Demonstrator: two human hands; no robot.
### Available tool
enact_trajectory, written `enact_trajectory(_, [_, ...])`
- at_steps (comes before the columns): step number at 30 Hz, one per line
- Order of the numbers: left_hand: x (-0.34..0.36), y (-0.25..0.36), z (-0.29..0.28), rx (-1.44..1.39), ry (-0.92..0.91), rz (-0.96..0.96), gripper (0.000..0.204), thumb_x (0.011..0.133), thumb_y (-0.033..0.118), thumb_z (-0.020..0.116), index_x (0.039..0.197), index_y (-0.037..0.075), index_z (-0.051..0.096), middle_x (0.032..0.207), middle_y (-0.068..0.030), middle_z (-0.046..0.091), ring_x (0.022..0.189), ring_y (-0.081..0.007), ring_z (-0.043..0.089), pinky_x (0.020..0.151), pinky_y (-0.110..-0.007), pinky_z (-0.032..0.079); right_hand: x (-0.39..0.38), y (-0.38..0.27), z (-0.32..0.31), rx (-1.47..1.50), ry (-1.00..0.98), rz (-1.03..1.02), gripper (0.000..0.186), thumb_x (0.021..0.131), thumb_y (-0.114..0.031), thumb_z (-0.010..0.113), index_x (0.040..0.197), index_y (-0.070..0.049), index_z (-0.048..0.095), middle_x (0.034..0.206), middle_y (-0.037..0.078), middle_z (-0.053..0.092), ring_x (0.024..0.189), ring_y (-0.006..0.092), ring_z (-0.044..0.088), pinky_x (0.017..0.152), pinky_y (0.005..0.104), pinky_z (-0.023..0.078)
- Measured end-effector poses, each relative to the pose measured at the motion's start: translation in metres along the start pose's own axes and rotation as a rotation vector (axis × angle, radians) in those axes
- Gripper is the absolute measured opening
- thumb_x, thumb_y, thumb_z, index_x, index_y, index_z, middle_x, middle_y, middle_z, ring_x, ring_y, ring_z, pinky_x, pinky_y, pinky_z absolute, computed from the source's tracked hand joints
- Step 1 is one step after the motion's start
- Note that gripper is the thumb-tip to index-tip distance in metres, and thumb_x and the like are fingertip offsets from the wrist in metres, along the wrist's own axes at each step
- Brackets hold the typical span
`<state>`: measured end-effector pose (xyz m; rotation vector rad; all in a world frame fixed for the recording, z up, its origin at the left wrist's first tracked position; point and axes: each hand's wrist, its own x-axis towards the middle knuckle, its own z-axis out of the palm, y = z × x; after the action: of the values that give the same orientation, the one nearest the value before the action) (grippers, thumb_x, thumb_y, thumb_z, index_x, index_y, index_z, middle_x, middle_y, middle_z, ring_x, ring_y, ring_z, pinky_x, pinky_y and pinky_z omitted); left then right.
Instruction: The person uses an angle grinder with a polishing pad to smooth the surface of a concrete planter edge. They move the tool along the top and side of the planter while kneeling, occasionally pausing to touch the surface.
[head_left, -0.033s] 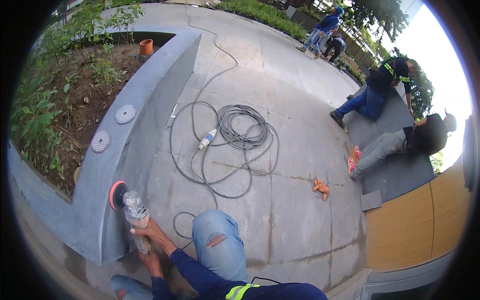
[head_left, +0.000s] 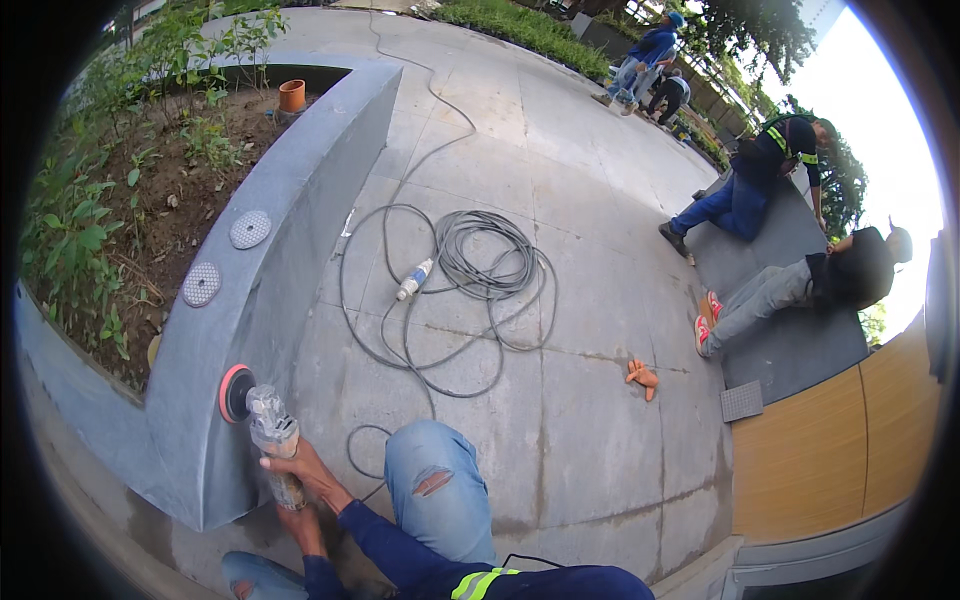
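Note:
My right hand [head_left: 300,465] is closed round the body of a dusty angle grinder [head_left: 275,430]. Below it, my left hand [head_left: 295,520] grips the same tool's rear end. A black backing pad with a pink rim [head_left: 236,393] is fitted on the grinder and sits against the side of the grey concrete planter wall [head_left: 170,430] near its corner; whether it touches cannot be told. Two round perforated white pads [head_left: 250,229] lie apart on the wall's top. My bent knee [head_left: 435,495] in torn jeans is just right of the tool.
A coiled grey cable with connector [head_left: 414,278] lies on the pavement, near an orange glove [head_left: 642,378]. Planting and an orange pipe [head_left: 292,95] fill the planter. Two co-workers [head_left: 760,180] are at a dark ledge beside wooden panels [head_left: 800,450]; others [head_left: 645,60] are farther back.

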<state>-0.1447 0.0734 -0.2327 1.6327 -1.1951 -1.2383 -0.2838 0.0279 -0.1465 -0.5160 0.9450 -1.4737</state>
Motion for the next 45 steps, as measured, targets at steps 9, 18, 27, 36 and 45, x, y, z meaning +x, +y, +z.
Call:
enact_trajectory(9, [-0.019,0.022,-0.012,0.277,0.072,0.141,0.078,0.076,0.029,0.098,0.138,-0.004,0.063,0.127,-0.0226,0.075,0.115,-0.0352,0.074,0.098,-0.045,0.056,0.001,0.002,0.017,-0.119,0.103,-0.194,0.082,0.087,-0.031,0.087,0.154,0.000,0.051,0.145,0.010,0.062,0.135,0.0229,0.057,0.119,0.0368,0.040])
enact_trajectory(18, [-0.004,0.010,-0.029,0.446,0.132,0.303,0.060,0.073,0.028,0.089,0.123,0.007,0.065,0.095,-0.0260,0.077,0.094,-0.0507,0.073,0.078,-0.059,0.057,0.009,0.012,0.023,0.048,0.065,-0.125,0.054,0.087,-0.020,0.087,0.132,0.000,0.065,0.121,0.007,0.071,0.106,0.0181,0.068,0.094,0.0341,0.054])
enact_trajectory(27, [-0.021,0.023,-0.020,0.537,0.124,0.280,0.054,0.074,0.027,0.085,0.119,0.007,0.064,0.095,-0.0253,0.077,0.092,-0.0502,0.073,0.079,-0.059,0.057,0.009,0.015,0.012,0.084,0.144,-0.122,0.048,0.088,-0.019,0.084,0.128,0.000,0.065,0.112,0.007,0.071,0.097,0.0196,0.070,0.087,0.0361,0.057])
enact_trajectory(36, [-0.007,0.028,-0.011,0.619,0.108,0.216,0.063,0.074,0.027,0.085,0.129,0.007,0.063,0.098,-0.0253,0.078,0.097,-0.0493,0.074,0.081,-0.058,0.057,0.018,-0.008,0.012,0.133,0.164,-0.127,0.046,0.088,-0.017,0.084,0.127,-0.001,0.066,0.111,0.004,0.070,0.095,0.0172,0.068,0.087,0.0354,0.055])
enact_trajectory(45, [-0.007,0.032,-0.019,0.516,0.121,0.218,0.063,0.074,0.026,0.085,0.130,0.007,0.064,0.100,-0.0269,0.077,0.097,-0.0517,0.072,0.084,-0.059,0.057,0.016,-0.010,0.024,0.086,0.193,-0.146,0.045,0.088,-0.018,0.084,0.126,-0.001,0.067,0.113,0.005,0.071,0.097,0.0169,0.068,0.087,0.0340,0.055])
